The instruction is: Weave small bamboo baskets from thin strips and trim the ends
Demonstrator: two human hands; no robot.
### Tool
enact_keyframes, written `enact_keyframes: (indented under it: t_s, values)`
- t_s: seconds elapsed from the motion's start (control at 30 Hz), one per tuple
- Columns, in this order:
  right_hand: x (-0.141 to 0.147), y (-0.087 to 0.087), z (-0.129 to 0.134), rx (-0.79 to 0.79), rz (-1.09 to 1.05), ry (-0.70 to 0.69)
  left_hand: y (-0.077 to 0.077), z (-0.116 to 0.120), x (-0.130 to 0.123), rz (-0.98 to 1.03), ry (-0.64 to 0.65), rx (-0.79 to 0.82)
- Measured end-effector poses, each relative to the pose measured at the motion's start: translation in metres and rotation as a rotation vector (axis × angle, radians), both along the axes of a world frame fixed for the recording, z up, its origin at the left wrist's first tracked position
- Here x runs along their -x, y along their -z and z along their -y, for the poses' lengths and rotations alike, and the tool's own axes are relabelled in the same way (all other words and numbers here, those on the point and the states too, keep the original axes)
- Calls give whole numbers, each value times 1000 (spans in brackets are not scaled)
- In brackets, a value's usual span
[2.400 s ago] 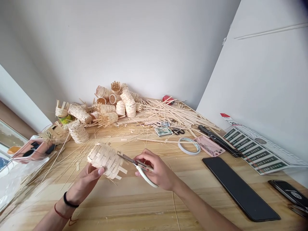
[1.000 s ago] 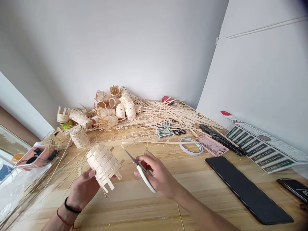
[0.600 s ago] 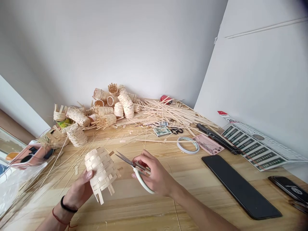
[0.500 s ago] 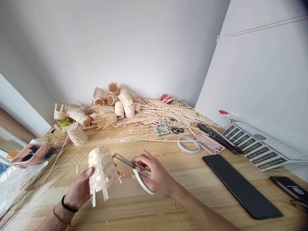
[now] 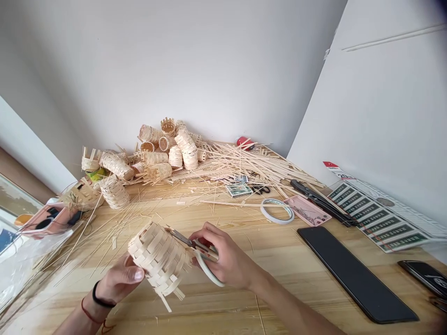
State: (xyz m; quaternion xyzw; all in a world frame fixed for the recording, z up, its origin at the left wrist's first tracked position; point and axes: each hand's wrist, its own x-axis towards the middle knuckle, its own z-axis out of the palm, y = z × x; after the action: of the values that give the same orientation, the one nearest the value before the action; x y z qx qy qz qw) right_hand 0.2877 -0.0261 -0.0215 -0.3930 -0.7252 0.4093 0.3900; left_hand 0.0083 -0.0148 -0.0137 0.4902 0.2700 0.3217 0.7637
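A pale woven basket (image 5: 159,256) is gripped at its left side by my left hand (image 5: 122,279), thumb on the outside and the other fingers hidden behind it. The basket is tilted, with loose strip ends sticking out along its lower right edge. My right hand (image 5: 220,253) is closed around white-handled scissors (image 5: 208,269). The blades point left and reach the basket's upper right side; whether they touch a strip I cannot tell.
Behind, a pile of woven baskets (image 5: 185,146) lies beside loose wood strips (image 5: 265,165). To the right are a tape roll (image 5: 277,219), a pink tray (image 5: 307,218), a black phone (image 5: 356,274) and packaged blades (image 5: 379,218). A pink container (image 5: 52,228) stands at the left.
My left hand has tilted the basket, its lower edge swinging right and toward the scissors. The blades have come up against its side in view. My right hand has hardly moved.
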Motion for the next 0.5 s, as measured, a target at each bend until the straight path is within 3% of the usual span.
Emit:
enact_keyframes:
  t_s: [0.27, 0.37, 0.5]
  values:
    - [-4, 2, -3, -14, -68, 105, 5, -8, 7, 208, -218, -35]
    - [-9, -2, -4, -26, -103, 162, 2, -12, 6, 314, -216, -50]
    - [-10, -4, -4, -8, -105, 135, 1, -15, 9, 452, -174, -6]
